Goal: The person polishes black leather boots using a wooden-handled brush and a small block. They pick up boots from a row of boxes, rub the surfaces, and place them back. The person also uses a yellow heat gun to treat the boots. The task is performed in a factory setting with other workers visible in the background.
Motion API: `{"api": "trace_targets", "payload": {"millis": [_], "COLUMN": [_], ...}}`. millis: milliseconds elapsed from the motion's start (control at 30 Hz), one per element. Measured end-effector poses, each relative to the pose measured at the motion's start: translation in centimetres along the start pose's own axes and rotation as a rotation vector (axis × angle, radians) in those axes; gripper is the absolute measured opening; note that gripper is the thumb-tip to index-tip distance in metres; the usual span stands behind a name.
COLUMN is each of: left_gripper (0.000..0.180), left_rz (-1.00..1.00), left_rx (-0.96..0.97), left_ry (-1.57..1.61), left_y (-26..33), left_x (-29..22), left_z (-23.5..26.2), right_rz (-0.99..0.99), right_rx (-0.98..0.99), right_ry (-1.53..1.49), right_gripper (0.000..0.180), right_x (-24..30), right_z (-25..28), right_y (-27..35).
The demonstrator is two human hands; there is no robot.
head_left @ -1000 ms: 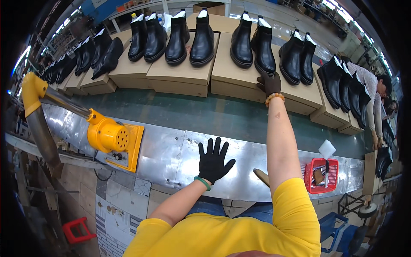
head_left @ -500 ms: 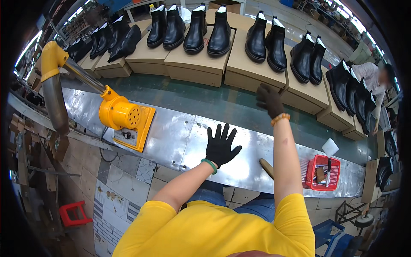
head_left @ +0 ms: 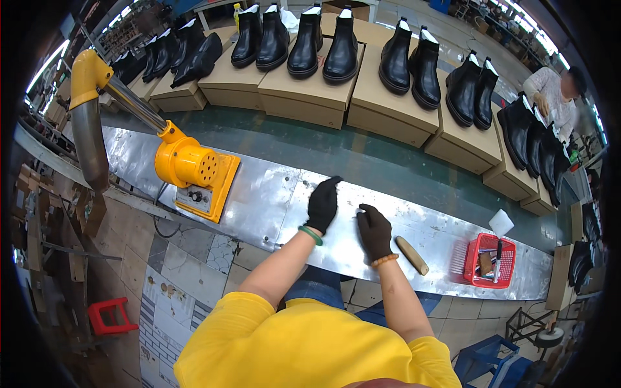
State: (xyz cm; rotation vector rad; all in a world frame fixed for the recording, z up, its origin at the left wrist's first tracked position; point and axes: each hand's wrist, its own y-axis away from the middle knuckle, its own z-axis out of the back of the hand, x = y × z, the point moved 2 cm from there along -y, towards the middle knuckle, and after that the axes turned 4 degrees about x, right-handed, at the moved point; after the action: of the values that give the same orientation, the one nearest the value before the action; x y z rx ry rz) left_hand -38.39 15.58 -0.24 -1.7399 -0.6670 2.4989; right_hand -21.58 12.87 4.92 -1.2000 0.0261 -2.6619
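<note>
My left hand (head_left: 322, 205), in a black glove with a green bangle at the wrist, is turned on edge above the metal bench (head_left: 259, 200). Its fingers are stretched, tips bending to the right, and nothing shows in it. To its right my right hand (head_left: 375, 234), gloved in dark brown with an orange bead bracelet, has loosely bent fingers, thumb apart, and no visible object. A gap separates the hands, palms roughly facing each other. Beside the right wrist lies a long tan rounded piece (head_left: 412, 255), possibly wooden, on the bench.
A yellow machine (head_left: 187, 165) with a bent metal pipe stands at left. A red basket (head_left: 491, 281) of small tools and a white block (head_left: 501, 223) are at right. Beyond, black ankle boots (head_left: 339, 55) stand on cardboard boxes (head_left: 304, 103). Another person (head_left: 550, 97) is at far right.
My right hand has come back from near the boxes to beside my left hand. The left hand has turned from flat with spread fingers to edge-on. The tan piece is now uncovered.
</note>
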Motion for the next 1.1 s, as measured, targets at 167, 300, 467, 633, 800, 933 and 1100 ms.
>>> {"api": "trace_targets", "payload": {"millis": [167,300,467,633,800,933,1100], "left_gripper": [0.028,0.033,0.031,0.065,0.086,0.079,0.055], "left_rz": [0.273,0.266,0.284,0.382,0.318,0.100,-0.021], "left_rx": [-0.492,-0.653,-0.413,-0.307,-0.146,-0.071,-0.083], "left_ry": [0.816,0.728,-0.486,-0.814,-0.829,-0.659,-0.382], "left_y": [-11.2,-20.3,-27.5,-34.3,-38.3,-40.4,-41.3], "left_x": [3.5,3.8,8.3,11.7,14.6,18.2,18.4], "left_z": [7.3,14.1,20.1,22.4,24.5,28.7,27.3], "right_rz": [0.054,0.113,0.164,0.102,0.031,0.039,-0.013], "right_rx": [-0.062,-0.128,-0.227,-0.171,-0.088,-0.040,-0.019], "right_ry": [0.090,0.179,0.169,0.213,0.217,0.208,0.209], "right_gripper": [0.018,0.016,0.014,0.016,0.014,0.013,0.014], "right_x": [-0.4,-0.8,-0.7,-0.7,-0.1,0.2,0.2], "right_z": [-0.3,-1.1,-1.4,-1.5,-1.1,-1.1,-1.1], "right_y": [-0.1,-0.2,-0.2,-0.5,-0.8,-0.9,-0.9]}}
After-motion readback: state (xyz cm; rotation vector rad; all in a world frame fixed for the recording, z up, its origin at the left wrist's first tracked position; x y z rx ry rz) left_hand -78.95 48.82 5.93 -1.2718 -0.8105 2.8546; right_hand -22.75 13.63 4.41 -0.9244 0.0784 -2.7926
